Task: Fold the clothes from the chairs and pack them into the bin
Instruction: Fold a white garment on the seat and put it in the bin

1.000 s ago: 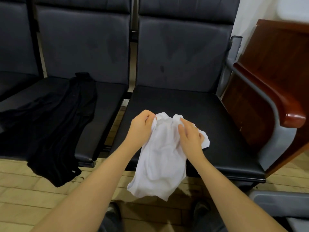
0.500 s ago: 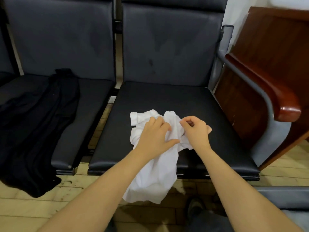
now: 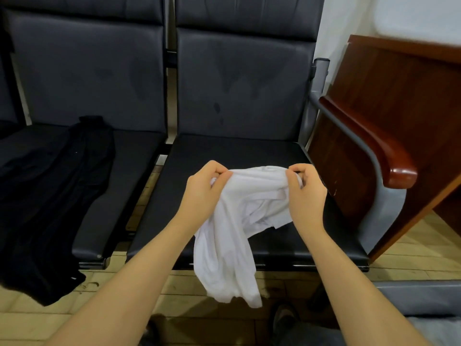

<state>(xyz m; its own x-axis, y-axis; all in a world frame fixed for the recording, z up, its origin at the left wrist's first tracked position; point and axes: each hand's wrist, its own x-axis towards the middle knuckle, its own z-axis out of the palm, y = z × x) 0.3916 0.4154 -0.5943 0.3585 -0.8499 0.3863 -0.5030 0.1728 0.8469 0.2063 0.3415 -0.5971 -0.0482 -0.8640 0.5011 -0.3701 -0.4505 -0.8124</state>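
A crumpled white garment (image 3: 239, 221) hangs over the front of the right black chair seat (image 3: 224, 156), its lower end dangling past the seat edge toward the floor. My left hand (image 3: 204, 191) pinches its top edge on the left, and my right hand (image 3: 305, 193) pinches the same edge on the right, so the cloth is stretched between them. A black garment (image 3: 50, 196) lies draped over the left chair seat (image 3: 134, 161) and spills over its front edge. The grey bin (image 3: 424, 293) shows only as a rim at the lower right.
A wooden armrest (image 3: 379, 151) on a grey metal frame borders the right chair, with a dark wooden panel (image 3: 399, 96) behind it. Pale wooden floor (image 3: 37, 318) runs below the seats. My shoes (image 3: 284, 318) show at the bottom.
Both hands moved apart along the white garment's top edge and lifted it, spreading the cloth that was bunched on the seat half a second ago.
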